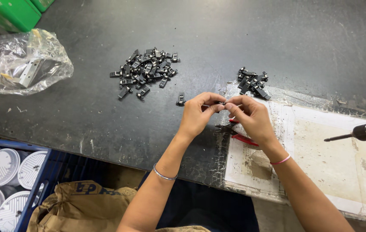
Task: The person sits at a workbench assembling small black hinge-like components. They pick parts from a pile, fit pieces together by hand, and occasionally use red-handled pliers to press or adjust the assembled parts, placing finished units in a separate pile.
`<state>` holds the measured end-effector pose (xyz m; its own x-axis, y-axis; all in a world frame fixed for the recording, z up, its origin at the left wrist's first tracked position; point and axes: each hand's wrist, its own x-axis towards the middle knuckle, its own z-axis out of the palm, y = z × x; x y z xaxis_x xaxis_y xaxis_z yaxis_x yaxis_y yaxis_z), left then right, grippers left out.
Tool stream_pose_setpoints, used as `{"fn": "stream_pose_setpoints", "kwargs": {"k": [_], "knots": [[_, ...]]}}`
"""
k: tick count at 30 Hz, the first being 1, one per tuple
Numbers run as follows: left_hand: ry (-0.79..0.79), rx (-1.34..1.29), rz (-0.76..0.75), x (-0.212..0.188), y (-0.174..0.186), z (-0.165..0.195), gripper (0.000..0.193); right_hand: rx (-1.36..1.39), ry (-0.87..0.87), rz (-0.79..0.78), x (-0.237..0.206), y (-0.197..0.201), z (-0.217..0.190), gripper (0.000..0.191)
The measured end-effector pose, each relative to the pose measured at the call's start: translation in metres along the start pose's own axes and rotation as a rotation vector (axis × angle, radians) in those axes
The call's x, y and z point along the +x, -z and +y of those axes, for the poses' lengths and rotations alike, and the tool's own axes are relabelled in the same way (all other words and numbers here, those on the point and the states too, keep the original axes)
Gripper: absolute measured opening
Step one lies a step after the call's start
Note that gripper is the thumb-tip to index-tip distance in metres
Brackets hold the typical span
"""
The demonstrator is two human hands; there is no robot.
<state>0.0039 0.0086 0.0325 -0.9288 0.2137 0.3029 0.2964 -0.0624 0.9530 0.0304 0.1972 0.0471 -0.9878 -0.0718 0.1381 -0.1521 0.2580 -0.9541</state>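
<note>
My left hand (198, 114) and my right hand (251, 117) meet above the dark table (84, 116), fingertips pinched together on one small black part (221, 103) with a thin pin sticking out sideways. A large heap of the same black parts (146, 71) lies farther back on the left. A smaller heap (251, 82) sits beyond my right hand. One single black part (181, 99) lies just left of my left hand. Red-handled pliers (238, 134) rest under my right wrist.
A green power screwdriver (363, 131) pokes in from the right over a taped white sheet (341, 159). A clear plastic bag (24, 64) lies at far left, green boxes (9, 13) behind it. A blue crate of round white discs (3, 180) and a brown sack (84, 206) sit below the table edge.
</note>
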Motion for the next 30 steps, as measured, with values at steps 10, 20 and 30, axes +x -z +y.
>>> {"fn": "stream_pose_setpoints", "kwargs": {"k": [10, 20, 30], "knots": [[0.017, 0.021, -0.013, -0.001, 0.0, 0.002, 0.013, -0.387, 0.245, -0.047, -0.008, 0.001, -0.027, 0.02], [-0.118, 0.095, 0.007, -0.004, -0.003, 0.01, 0.016, 0.191, -0.134, -0.199, -0.003, 0.003, -0.012, 0.02], [0.034, -0.005, 0.009, -0.003, -0.003, 0.002, 0.01, -0.637, 0.448, 0.069, -0.016, -0.005, -0.02, 0.018]]}}
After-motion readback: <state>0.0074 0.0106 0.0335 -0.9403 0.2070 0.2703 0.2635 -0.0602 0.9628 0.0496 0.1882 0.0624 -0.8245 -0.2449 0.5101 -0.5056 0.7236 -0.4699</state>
